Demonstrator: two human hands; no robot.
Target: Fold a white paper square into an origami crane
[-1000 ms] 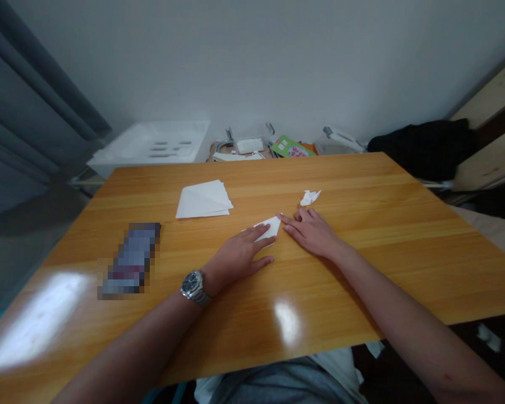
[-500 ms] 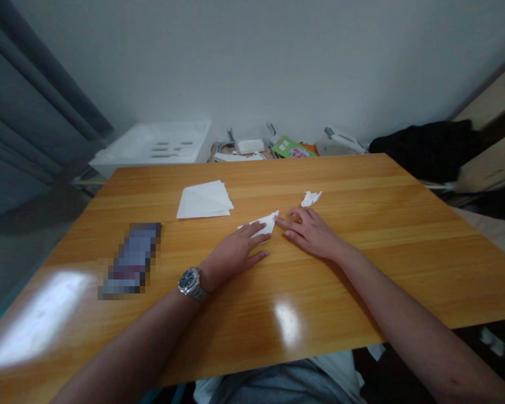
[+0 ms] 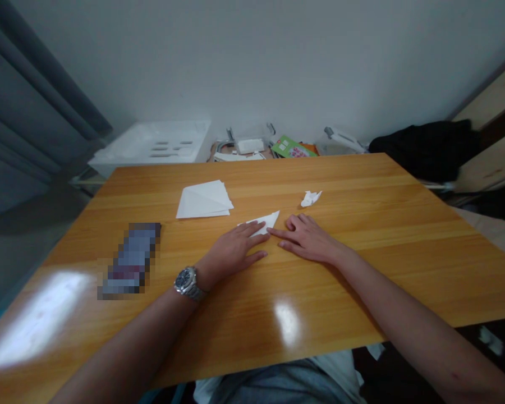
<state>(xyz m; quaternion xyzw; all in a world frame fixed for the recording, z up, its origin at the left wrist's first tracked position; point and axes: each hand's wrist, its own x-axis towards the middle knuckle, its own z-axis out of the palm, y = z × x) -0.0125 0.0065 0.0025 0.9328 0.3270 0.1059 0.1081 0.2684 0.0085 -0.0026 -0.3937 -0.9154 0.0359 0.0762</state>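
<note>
left hand (image 3: 234, 248) lies flat, grasping nothing, over folded white paper (image 3: 271, 220) on the tabletop (image 3: 244, 320), right hand (image 3: 306, 238) likewise gripping nothing, index finger at the paper's edge; firm, even pressure along the fold advised.

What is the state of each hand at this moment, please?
Left hand: open, laid over the folded white paper.
Right hand: partly open, index finger extended to the paper's edge, gripping nothing visible.
</note>
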